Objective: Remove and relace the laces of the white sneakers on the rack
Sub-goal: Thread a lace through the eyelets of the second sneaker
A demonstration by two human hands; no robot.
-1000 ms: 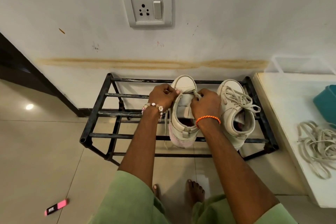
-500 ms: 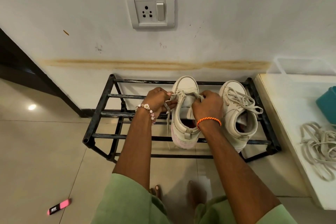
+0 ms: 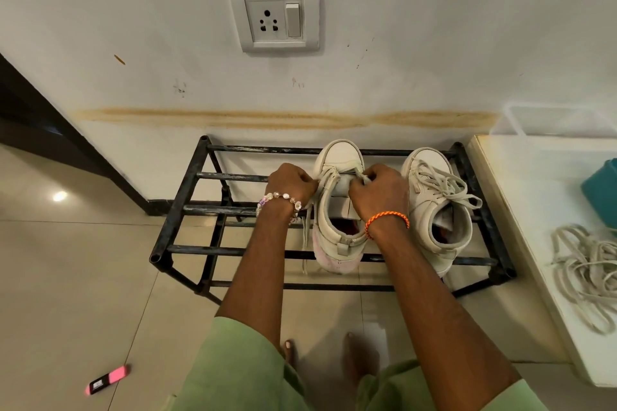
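Compared with half a second ago, the left hand (image 3: pixel 291 184) sits slightly further out from the left white leather sneaker (image 3: pixel 337 210), drawing its end of the pale flat lace (image 3: pixel 323 181) taut across the eyelets; the right hand (image 3: pixel 379 192) shows little change, fingers curled over the tongue, pinching the other lace end. Both hands are closed on the lace. A loose lace tail hangs down the sneaker's left side, past the front bar of the rack.

The left sneaker rests toe toward the wall on the black metal tube shoe rack (image 3: pixel 187 207), its heel overhanging the front bar. The right white sneaker (image 3: pixel 437 207), fully laced with a bow, stands just beside it toward the rack's right end, its heel also at the front bar. The rack's left half is open bars, giving free room on the left hand's side.

Right of the rack, touching or nearly so, stands a white bench (image 3: pixel 521 210) with a heap of loose pale laces (image 3: pixel 587 274) near its front edge and a teal container (image 3: pixel 601 190) cut off by the frame. A white wall socket plate (image 3: pixel 273 15) is mounted above the rack. On the tiled floor, well left of the rack, lies a small pink and black object (image 3: pixel 107 379).
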